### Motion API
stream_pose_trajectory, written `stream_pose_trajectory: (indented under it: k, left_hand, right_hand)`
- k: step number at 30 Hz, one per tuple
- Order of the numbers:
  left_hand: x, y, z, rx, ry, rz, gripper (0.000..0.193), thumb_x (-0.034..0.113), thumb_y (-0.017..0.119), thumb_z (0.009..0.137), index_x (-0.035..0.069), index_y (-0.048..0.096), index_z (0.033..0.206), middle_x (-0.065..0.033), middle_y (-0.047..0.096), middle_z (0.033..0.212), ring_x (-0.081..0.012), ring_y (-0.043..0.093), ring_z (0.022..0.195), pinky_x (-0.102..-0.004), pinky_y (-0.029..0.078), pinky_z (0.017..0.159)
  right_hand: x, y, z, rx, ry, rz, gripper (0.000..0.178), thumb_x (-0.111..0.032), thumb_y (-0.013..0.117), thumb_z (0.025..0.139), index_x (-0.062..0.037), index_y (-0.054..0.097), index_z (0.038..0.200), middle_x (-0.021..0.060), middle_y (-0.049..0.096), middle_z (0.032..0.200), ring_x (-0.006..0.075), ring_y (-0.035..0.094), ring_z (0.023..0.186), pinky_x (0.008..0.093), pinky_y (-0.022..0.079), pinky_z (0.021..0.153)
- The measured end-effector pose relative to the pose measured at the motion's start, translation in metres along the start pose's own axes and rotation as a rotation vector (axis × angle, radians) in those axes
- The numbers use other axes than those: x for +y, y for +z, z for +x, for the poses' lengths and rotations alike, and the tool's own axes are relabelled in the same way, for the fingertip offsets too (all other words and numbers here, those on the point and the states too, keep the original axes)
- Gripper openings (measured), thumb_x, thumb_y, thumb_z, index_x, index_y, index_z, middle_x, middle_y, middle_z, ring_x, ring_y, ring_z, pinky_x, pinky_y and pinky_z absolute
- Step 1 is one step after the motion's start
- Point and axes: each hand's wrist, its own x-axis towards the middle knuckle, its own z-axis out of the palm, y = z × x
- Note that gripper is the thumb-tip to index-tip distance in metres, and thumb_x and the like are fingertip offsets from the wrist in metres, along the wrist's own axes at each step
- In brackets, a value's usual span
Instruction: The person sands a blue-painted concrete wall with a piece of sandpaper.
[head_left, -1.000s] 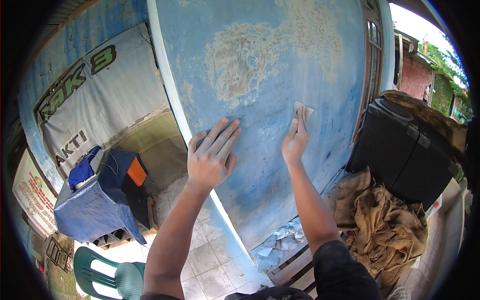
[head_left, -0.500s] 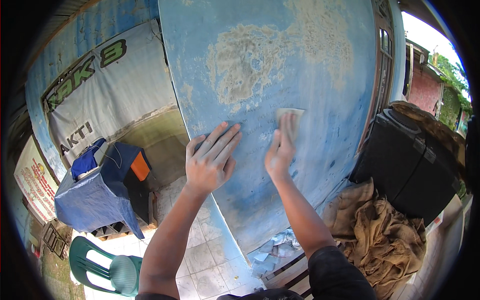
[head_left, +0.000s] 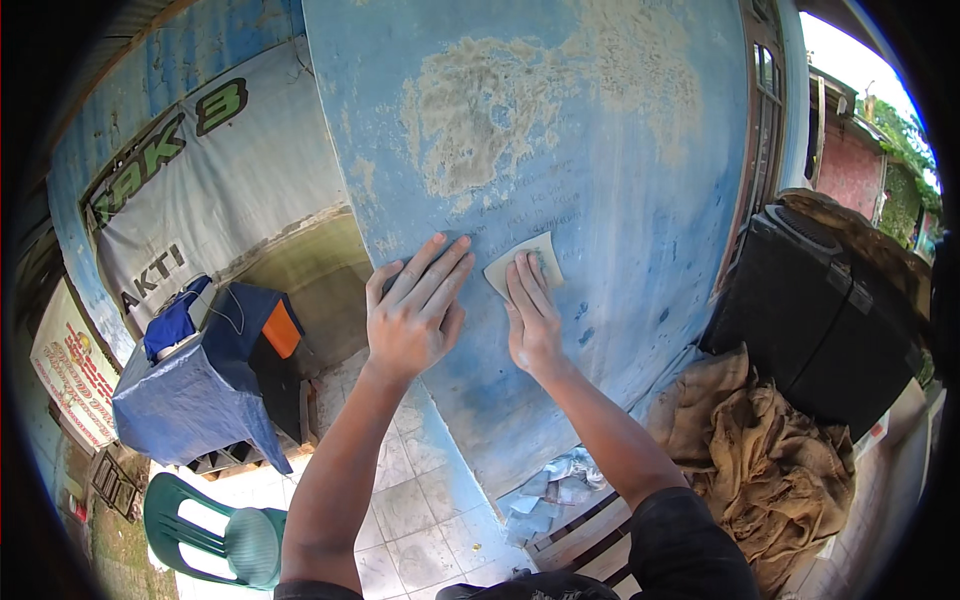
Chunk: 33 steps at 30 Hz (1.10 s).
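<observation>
A blue painted wall (head_left: 640, 240) stands before me, with worn grey patches and faint handwriting. My left hand (head_left: 412, 310) lies on it near its left edge, fingers stretched out and nothing in its grasp. To the right, my right hand (head_left: 532, 315) presses a pale square sheet of sandpaper (head_left: 547, 262) against the wall under its fingers. Part of the sheet is hidden by those fingers. Pale dust coats the fingers of both hands.
Black speaker-like box (head_left: 815, 325) and heaped brown sackcloth (head_left: 765, 460) are at the right. A slatted wooden pallet (head_left: 580, 545) lies below the wall. At the left are a green plastic chair (head_left: 250, 545), a table under a blue cover (head_left: 190, 410) and a hanging banner (head_left: 240, 150).
My right hand has moved down and left with the sandpaper, which is now tilted differently. My left hand remains on the wall. The view has shifted slightly.
</observation>
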Motion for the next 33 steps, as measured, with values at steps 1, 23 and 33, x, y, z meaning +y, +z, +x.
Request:
stream_pose_trajectory:
  k: [1, 23, 33]
  left_hand:
    - [0.001, -0.001, 0.001, -0.005, -0.002, -0.017, 0.054, 0.004, 0.067, 0.081, 0.02, 0.078, 0.131, 0.0051, 0.07, 0.148, -0.0136, 0.059, 0.143, -0.0372, 0.031, 0.115]
    - [0.007, 0.006, -0.019, -0.008, -0.011, -0.012, 0.056, 0.008, 0.066, 0.081, 0.018, 0.076, 0.135, 0.0032, 0.068, 0.151, -0.0137, 0.059, 0.143, -0.038, 0.031, 0.117]
    - [0.006, 0.008, -0.021, -0.022, -0.007, 0.004, 0.059, 0.009, 0.066, 0.08, 0.018, 0.075, 0.137, 0.0036, 0.066, 0.152, -0.0138, 0.058, 0.144, -0.0379, 0.03, 0.117]
  right_hand:
    - [0.015, -0.009, 0.001, -0.044, -0.082, -0.025, 0.043, -0.014, 0.048, 0.115, 0.0074, 0.055, 0.152, 0.0263, 0.05, 0.161, 0.0438, 0.041, 0.155, 0.0488, 0.038, 0.126]
    - [0.007, -0.011, 0.005, 0.052, -0.038, -0.178, 0.043, -0.004, 0.056, 0.109, 0.0106, 0.056, 0.149, 0.0297, 0.05, 0.159, 0.0433, 0.046, 0.152, 0.0481, 0.042, 0.124]
    - [-0.015, 0.001, 0.007, 0.073, 0.043, -0.07, 0.051, 0.003, 0.063, 0.101, 0.0079, 0.055, 0.151, 0.0278, 0.051, 0.16, 0.0451, 0.044, 0.152, 0.05, 0.044, 0.123]
